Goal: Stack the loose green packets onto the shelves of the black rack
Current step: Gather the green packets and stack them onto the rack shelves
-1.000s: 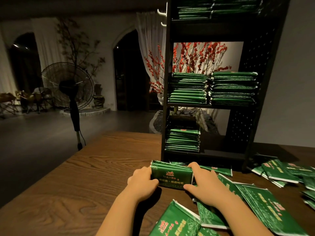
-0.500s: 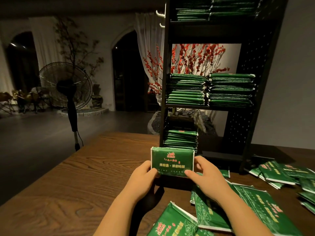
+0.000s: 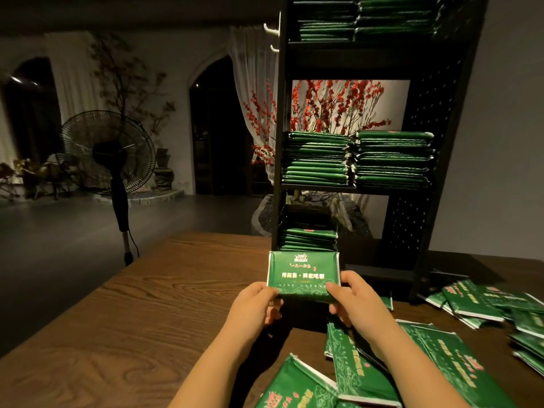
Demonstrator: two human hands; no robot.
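Both hands hold one bundle of green packets upright above the wooden surface, its printed face turned toward the camera, just in front of the lowest shelf of the black rack. The left hand pinches the bundle's lower left corner, thumb on the front and fingers curled behind; the right hand pinches the lower right corner the same way. Directly behind the held bundle, a short pile of packets sits on the left half of the bottom shelf, while the right half of that shelf shows only dark space. The middle shelf carries two taller piles side by side, a left pile and a right pile, touching or nearly touching at their inner edges. More packets fill the top shelf, cut off by the upper edge of the view. Loose packets lie scattered flat on the surface: a group near the right forearm, one at the near edge, and another spread to the far right beside the rack's foot. Beyond the surface, on the left, a standing fan is on the floor, and red blossom branches show through the rack's open back.
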